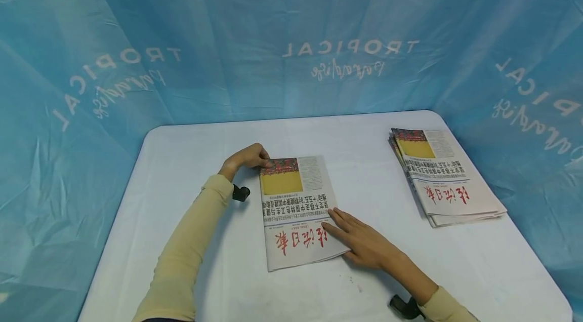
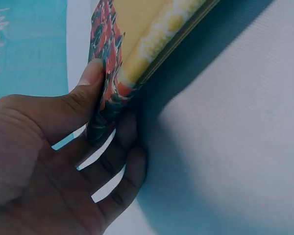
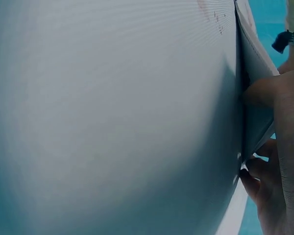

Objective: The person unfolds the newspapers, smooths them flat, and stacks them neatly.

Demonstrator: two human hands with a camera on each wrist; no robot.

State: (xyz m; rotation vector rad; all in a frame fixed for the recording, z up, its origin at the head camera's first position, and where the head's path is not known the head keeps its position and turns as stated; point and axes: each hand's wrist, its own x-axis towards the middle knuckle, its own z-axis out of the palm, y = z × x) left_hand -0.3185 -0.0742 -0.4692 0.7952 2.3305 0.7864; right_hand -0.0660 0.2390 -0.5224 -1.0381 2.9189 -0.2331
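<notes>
A folded newspaper (image 1: 291, 210) with red title characters and a yellow picture lies upside down to me on the white table. My left hand (image 1: 248, 157) pinches its far left corner. The left wrist view shows that thumb on the picture side and the fingers (image 2: 130, 171) behind the raised corner. Over the near right corner lies my right hand (image 1: 364, 241), its fingers on the printed face. In the right wrist view the right thumb (image 3: 262, 92) is tucked under the newspaper's (image 3: 257, 61) lifted edge. The thumb tip is hidden.
A stack of similar folded newspapers (image 1: 439, 180) lies at the table's right side. Blue printed curtains (image 1: 282, 23) surround the white table (image 1: 191, 150) at the back and both sides. A black wrist camera (image 1: 405, 307) sits on the right wrist.
</notes>
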